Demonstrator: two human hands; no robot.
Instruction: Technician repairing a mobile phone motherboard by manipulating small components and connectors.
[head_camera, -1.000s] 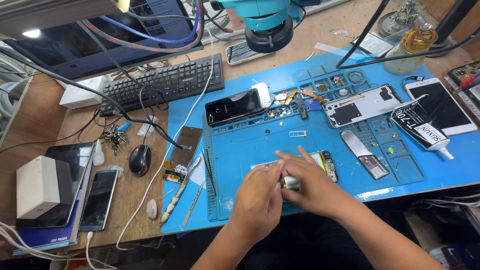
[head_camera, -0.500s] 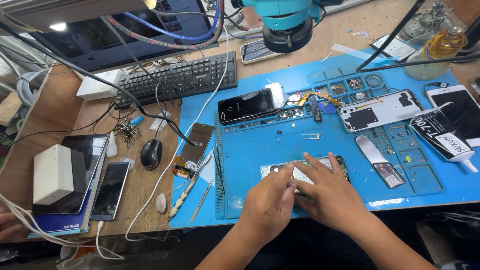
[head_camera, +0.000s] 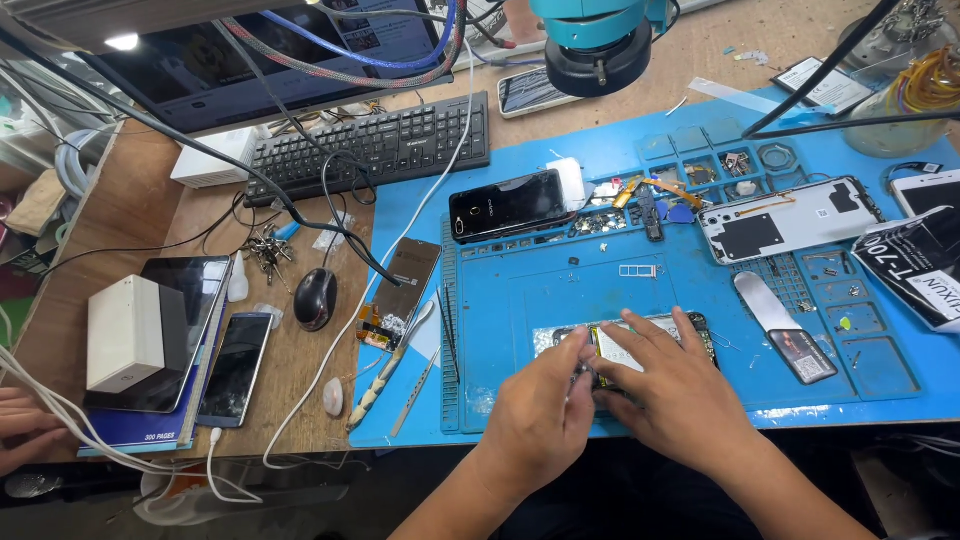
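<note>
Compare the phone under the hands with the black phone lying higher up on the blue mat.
The opened phone lies under the left hand and right hand, insides exposed; the black phone lies untouched, glossy face up. The opened phone sits near the mat's front edge; the black phone lies further back, slightly tilted. Both rest flat on the blue mat.

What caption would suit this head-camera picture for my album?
Both hands, left hand and right hand, work on an opened phone on a blue mat.
</note>
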